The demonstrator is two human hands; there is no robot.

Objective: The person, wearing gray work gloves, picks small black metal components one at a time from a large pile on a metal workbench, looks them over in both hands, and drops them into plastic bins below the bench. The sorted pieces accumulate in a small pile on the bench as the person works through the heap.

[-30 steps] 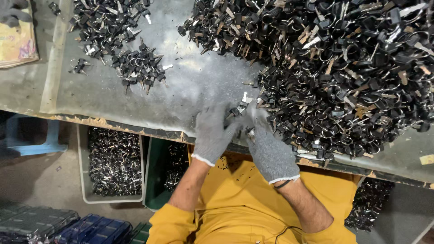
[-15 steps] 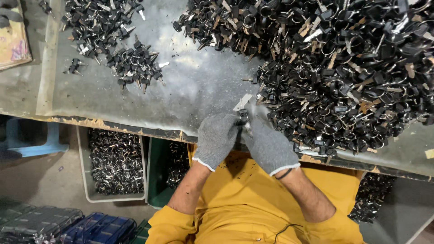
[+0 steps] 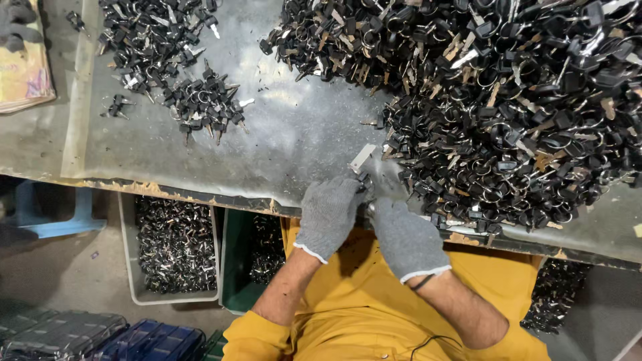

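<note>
My left hand [image 3: 329, 215] and my right hand [image 3: 403, 235], both in grey knit gloves, meet at the near edge of the metal-topped bench [image 3: 294, 134]. Between the fingertips they pinch a small black-headed key on a ring [image 3: 364, 184]; most of it is hidden by the gloves. A flat silver metal strip [image 3: 362, 158] lies on the bench just beyond the fingers. To the right, touching my right hand's side, spreads a huge heap of black keys and rings [image 3: 508, 100].
A smaller pile of black keys [image 3: 167, 60] lies at the far left of the bench. Below the bench edge stand a grey bin of metal parts [image 3: 175, 246] and a green bin [image 3: 249, 261]. Dark cases [image 3: 100, 337] sit on the floor.
My hands stay together at the bench edge, shifting slightly lower and closer to me; the view has drifted a little. The piles have not moved.
</note>
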